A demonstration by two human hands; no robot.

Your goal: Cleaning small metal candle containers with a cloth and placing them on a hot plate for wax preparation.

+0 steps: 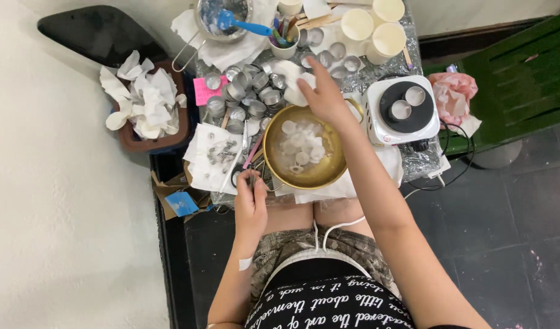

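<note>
The brass bowl [302,154] of white wax discs sits mid-tabletop [386,164]. Beyond its far rim my right hand [324,97] grips crumpled white tissue [297,82] — fingers clamped. At its near-left rim my left hand [250,204] pinches something small — I cannot tell what.

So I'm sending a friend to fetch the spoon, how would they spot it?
Start at the white hotplate on the foil-covered table, then look to the far left corner. There a steel bowl sits on white paper. The spoon rests in it, the only bright blue thing there.
</note>
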